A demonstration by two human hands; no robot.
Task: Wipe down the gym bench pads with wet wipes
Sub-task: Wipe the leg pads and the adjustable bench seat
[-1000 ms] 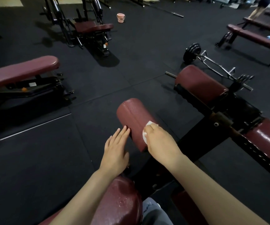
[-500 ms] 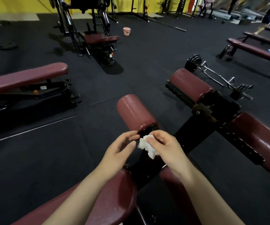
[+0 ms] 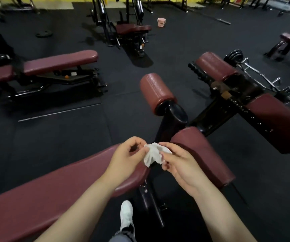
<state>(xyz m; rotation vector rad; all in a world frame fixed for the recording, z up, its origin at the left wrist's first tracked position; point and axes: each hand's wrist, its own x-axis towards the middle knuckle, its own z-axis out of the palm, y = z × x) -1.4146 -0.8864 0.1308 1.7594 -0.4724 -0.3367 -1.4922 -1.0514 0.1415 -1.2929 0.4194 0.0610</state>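
At frame centre, the crumpled white wet wipe [image 3: 153, 154] is pinched by the left hand [image 3: 126, 158] and right hand [image 3: 181, 165]; a clean face should be refolded outward before the long maroon padded bench pad [image 3: 53, 189] is wiped.

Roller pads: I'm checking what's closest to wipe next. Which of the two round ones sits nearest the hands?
The roller pad straight ahead, on the black post just beyond the wipe. The other roller lies farther right, beside the weight plates.
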